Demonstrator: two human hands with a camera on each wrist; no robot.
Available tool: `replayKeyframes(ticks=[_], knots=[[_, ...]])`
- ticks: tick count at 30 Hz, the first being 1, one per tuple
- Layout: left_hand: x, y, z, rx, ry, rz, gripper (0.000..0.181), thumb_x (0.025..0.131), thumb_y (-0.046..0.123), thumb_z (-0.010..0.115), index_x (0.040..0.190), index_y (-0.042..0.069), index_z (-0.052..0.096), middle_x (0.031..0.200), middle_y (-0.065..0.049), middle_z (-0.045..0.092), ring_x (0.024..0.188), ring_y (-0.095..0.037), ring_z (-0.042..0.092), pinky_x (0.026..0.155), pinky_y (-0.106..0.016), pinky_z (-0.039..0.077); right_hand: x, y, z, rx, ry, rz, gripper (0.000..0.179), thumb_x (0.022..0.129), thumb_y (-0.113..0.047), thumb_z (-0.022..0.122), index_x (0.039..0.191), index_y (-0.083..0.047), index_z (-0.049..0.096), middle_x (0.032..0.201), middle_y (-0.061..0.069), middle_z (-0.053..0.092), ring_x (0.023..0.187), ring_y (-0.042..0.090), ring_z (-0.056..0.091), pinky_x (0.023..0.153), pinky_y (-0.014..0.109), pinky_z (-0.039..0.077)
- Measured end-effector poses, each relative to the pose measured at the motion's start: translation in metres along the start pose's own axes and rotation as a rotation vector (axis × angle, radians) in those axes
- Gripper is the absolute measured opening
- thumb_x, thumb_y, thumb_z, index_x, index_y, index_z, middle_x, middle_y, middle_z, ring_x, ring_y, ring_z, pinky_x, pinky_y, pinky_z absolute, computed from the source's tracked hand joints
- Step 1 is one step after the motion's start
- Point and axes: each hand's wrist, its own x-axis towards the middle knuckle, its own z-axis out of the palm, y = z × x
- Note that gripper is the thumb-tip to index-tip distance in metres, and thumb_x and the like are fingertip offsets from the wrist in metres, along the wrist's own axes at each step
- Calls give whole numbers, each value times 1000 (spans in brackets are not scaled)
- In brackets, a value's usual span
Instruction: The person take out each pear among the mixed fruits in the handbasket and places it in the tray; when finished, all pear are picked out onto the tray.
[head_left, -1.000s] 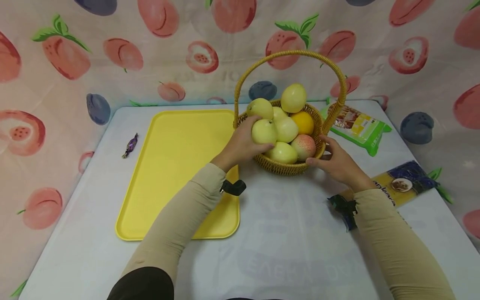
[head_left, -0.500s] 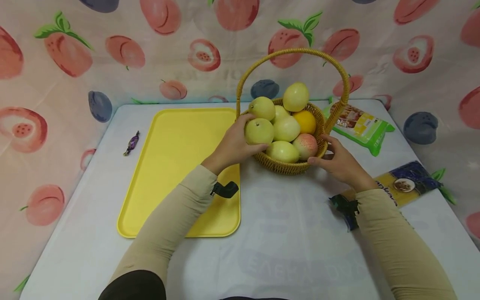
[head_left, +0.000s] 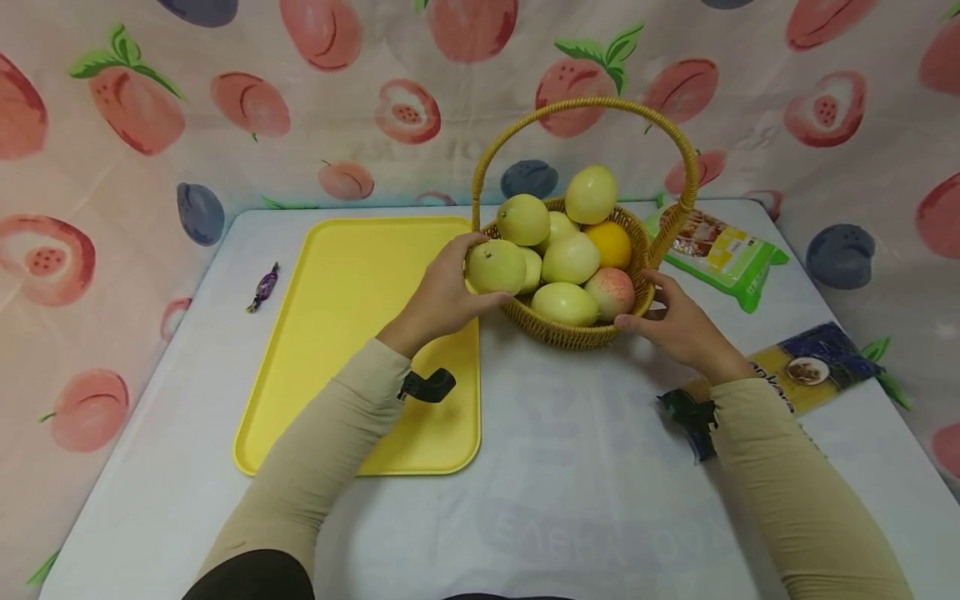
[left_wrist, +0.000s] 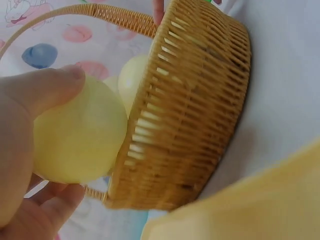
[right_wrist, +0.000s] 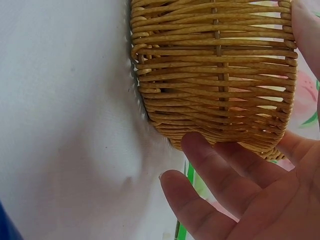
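Observation:
My left hand (head_left: 435, 300) holds a pale yellow-green pear (head_left: 497, 267) at the left rim of the wicker basket (head_left: 562, 335). In the left wrist view the thumb lies on one side of the pear (left_wrist: 80, 132) and fingertips on the other, just outside the woven wall (left_wrist: 195, 100). My right hand (head_left: 686, 329) steadies the basket at its right side. The right wrist view shows its fingers (right_wrist: 220, 170) against the weave and its thumb near the rim. Several more pears (head_left: 565, 304), an orange (head_left: 609, 244) and a peach (head_left: 611, 291) fill the basket.
A yellow tray (head_left: 360, 333) lies left of the basket, under my left forearm. A purple wrapped candy (head_left: 263, 287) is beyond its left edge. A green food bag (head_left: 720, 254) and a blue-and-yellow packet (head_left: 806, 367) lie to the right. The basket's tall handle (head_left: 581, 104) arches overhead.
My left hand has drawn the pear leftward from among the others to the basket's left rim, uncovering another pear behind it. My right hand stays at the basket's side.

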Motion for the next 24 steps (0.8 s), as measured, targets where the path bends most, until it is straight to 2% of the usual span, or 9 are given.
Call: replayKeyframes(ticks=[6, 11, 16, 20, 24], knots=[[-12, -9, -16, 46, 23, -32, 81, 85, 26, 83, 148, 0, 39, 144, -18, 44, 124, -31, 49, 93, -45, 49, 1, 2, 0, -11, -2, 2, 110, 90, -54, 70, 162, -9, -1, 162, 27, 13, 135, 48, 37, 105, 63, 36], [-17, -19, -29, 71, 57, -27, 80, 85, 24, 83, 148, 0, 40, 145, -21, 42, 124, -34, 48, 88, -46, 52, 3, 3, -1, -23, 9, 9, 111, 89, -55, 70, 162, -10, 0, 162, 27, 13, 135, 49, 36, 104, 64, 36], [-17, -33, -40, 106, 75, -33, 79, 85, 25, 83, 148, 2, 43, 144, -23, 39, 124, -36, 46, 88, -46, 52, 2, 3, -2, -35, 6, 11, 111, 89, -56, 69, 162, -9, 0, 161, 28, 14, 136, 49, 34, 104, 65, 35], [-14, -45, -45, 114, 80, -71, 78, 85, 25, 83, 149, 3, 43, 143, -25, 39, 122, -38, 47, 88, -49, 52, 1, 2, -2, -38, 6, 24, 112, 88, -59, 69, 162, -10, 0, 161, 28, 15, 137, 49, 32, 105, 65, 34], [-10, -56, -49, 121, 71, -113, 79, 86, 26, 82, 150, 3, 42, 144, -26, 39, 126, -41, 45, 95, -55, 46, 0, 0, -1, -46, 11, 39, 113, 87, -61, 69, 162, -11, 1, 160, 28, 17, 139, 49, 30, 106, 66, 32]])
